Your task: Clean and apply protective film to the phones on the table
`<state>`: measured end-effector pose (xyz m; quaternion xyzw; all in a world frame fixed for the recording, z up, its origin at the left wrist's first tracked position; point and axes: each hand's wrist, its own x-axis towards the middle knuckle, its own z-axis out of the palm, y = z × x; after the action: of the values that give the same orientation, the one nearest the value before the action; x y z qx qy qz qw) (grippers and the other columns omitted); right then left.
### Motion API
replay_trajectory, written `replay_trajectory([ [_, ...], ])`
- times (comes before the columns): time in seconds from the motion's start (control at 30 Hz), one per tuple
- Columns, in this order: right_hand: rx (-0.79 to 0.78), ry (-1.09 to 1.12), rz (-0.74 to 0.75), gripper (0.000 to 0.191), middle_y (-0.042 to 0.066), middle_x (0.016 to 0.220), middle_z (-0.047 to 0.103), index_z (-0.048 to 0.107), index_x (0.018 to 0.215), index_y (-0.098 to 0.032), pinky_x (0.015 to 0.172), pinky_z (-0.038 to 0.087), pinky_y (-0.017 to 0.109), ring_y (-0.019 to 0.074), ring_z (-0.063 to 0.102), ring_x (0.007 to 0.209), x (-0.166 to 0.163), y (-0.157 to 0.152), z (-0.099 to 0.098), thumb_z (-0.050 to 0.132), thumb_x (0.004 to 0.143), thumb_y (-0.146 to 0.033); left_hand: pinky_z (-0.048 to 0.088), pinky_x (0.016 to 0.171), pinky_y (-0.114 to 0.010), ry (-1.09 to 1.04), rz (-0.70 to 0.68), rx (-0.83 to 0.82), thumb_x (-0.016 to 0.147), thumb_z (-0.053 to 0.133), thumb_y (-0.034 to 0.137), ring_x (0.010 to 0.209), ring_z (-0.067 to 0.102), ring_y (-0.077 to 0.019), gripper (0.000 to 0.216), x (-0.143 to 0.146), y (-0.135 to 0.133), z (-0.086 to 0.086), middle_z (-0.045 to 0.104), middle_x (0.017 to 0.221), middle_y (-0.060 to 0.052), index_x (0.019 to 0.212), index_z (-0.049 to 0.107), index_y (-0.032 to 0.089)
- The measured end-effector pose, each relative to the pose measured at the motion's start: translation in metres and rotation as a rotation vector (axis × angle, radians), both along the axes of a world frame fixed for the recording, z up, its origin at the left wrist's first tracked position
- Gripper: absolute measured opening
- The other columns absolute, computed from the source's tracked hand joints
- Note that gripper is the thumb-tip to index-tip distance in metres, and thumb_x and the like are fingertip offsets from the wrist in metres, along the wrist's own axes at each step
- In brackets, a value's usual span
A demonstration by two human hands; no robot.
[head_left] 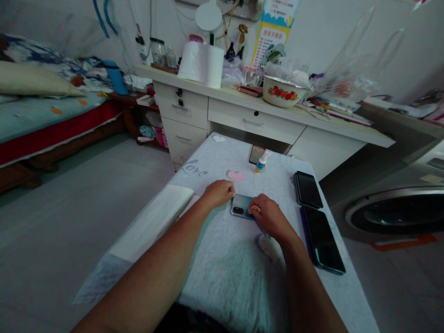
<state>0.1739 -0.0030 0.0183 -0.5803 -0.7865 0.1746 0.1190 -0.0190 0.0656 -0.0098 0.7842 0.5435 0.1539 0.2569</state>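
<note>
Left hand (219,192): at 10 o'clock from the silver-blue phone, fingers curled closed by its edge; cannot tell whether they pinch it.
Silver-blue phone (240,201): back up on the cloth-covered table (225,249), between the hands; work on its back appears under way, how much is done unclear.
Spray bottle (261,164): 1 o'clock, upright, out of hand.
Right hand (266,211): 3 o'clock, fingers bunched closed on the phone's back; anything tucked inside cannot be told.
Dark phones (308,188): between 2 and 4 o'clock, untouched; whether finished or waiting doesn't show.
</note>
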Motion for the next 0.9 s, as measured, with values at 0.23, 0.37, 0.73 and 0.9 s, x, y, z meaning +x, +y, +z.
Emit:
replay_trajectory([
  [0.23, 0.110, -0.067, -0.239, 0.014, 0.006, 0.087, 0.058, 0.067, 0.087, -0.015, 0.071, 0.034, 0.025, 0.0152, 0.052, 0.078, 0.018, 0.010, -0.006, 0.053, 0.086, -0.019, 0.039, 0.061, -0.021, 0.003, -0.008, -0.008, 0.077, 0.057, 0.023, 0.073, 0.060, -0.0126, 0.014, 0.000, -0.001, 0.003, 0.071, 0.083, -0.002, 0.079, 0.069, 0.018],
  [0.37, 0.144, -0.099, -0.365, 0.014, 0.008, 0.088, 0.060, 0.067, 0.089, -0.015, 0.070, 0.034, 0.026, 0.0168, 0.052, 0.077, 0.023, 0.012, -0.007, 0.054, 0.085, -0.019, 0.039, 0.062, -0.021, 0.011, -0.003, -0.009, 0.077, 0.056, 0.022, 0.074, 0.060, -0.0129, 0.014, 0.000, -0.002, 0.005, 0.071, 0.085, -0.002, 0.079, 0.069, 0.018],
  [0.73, 0.144, -0.090, -0.207, 0.020, 0.007, 0.090, 0.057, 0.066, 0.090, -0.017, 0.069, 0.034, 0.025, 0.0150, 0.052, 0.077, -0.016, 0.007, -0.009, 0.046, 0.090, -0.016, 0.041, 0.064, -0.022, 0.010, 0.001, 0.008, 0.077, 0.056, 0.024, 0.076, 0.061, -0.0138, 0.015, -0.001, -0.001, 0.000, 0.071, 0.086, -0.002, 0.081, 0.070, 0.019],
  [0.9, 0.085, -0.016, -0.048, 0.023, 0.007, 0.094, 0.056, 0.066, 0.094, -0.015, 0.076, 0.036, 0.023, 0.0140, 0.053, 0.084, -0.028, 0.005, -0.006, 0.045, 0.087, -0.008, 0.040, 0.063, -0.022, 0.010, -0.002, 0.001, 0.076, 0.056, 0.023, 0.074, 0.060, -0.0136, 0.015, 0.000, -0.001, 0.001, 0.071, 0.084, -0.002, 0.080, 0.069, 0.019],
])
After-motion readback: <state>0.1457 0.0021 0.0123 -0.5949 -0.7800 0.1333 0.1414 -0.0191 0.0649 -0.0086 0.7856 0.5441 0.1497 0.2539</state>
